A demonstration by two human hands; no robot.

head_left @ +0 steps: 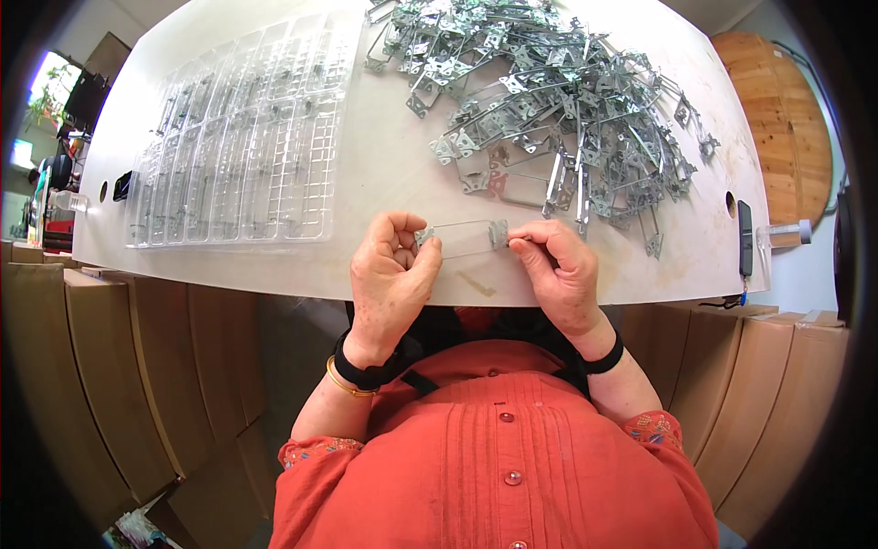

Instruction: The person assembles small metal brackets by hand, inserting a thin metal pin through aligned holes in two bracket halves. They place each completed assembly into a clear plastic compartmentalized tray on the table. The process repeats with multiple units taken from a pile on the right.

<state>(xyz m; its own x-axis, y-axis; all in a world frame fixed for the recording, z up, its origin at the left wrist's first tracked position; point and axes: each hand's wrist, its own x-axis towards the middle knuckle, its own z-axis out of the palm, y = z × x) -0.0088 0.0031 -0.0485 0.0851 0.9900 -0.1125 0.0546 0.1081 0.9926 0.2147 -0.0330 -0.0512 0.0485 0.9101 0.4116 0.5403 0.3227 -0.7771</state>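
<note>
Between my two hands, above the near part of the white table, is a small metal bracket (pixel 466 236) with flat end plates joined by thin rods. My left hand (pixel 391 261) pinches its left end plate between thumb and fingers. At the other end, my right hand (pixel 560 270) grips the bracket's right plate with thumb and forefinger. Just beyond my hands, a large heap of similar metal brackets (pixel 549 101) spreads over the table, tangled together. A clear plastic tray (pixel 311 174) with long compartments lies to the left, with small metal pieces in some of them.
The white table (pixel 384 165) has a curved near edge close to my body. Cardboard boxes (pixel 128 366) line the left, and more boxes (pixel 759 393) stand at the right. A round wooden board (pixel 773 110) leans beyond the right edge, near a dark strip-shaped device (pixel 745 240).
</note>
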